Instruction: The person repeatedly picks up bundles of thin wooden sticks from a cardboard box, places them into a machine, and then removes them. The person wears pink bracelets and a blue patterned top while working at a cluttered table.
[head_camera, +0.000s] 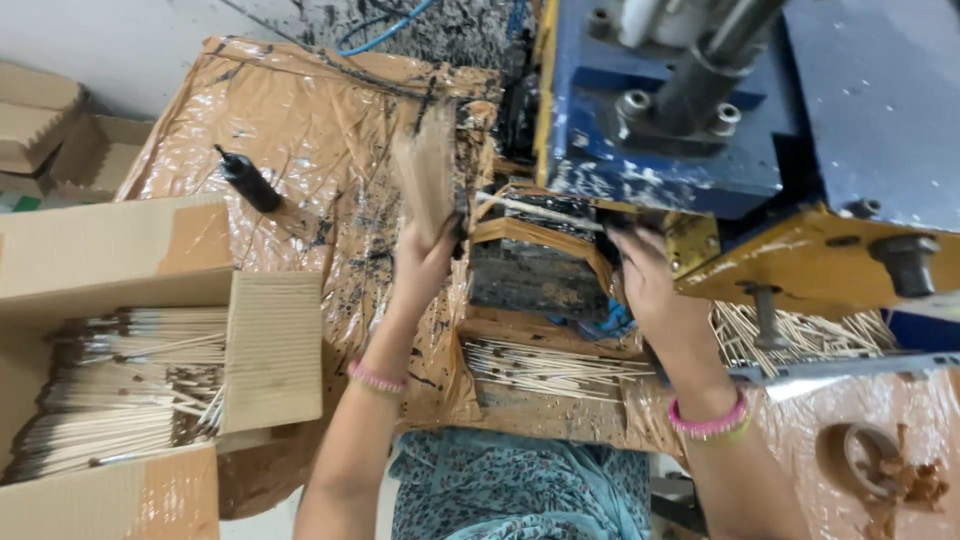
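Feeding thin sticks into blue machine (700, 130): left hand (425, 262) clenched round upright bundle of sticks (428, 180), right hand (640, 275) at feed slot, grip impossible to tell; next, probably, steady straight insertion, one stick each time.

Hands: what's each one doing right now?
Left hand: closed on a bundle of sticks.
Right hand: at the machine; grip cannot be told.

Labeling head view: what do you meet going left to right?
Cardboard box of sticks → black bottle → left hand holding a stick bundle → right hand at the blue machine → tape roll.
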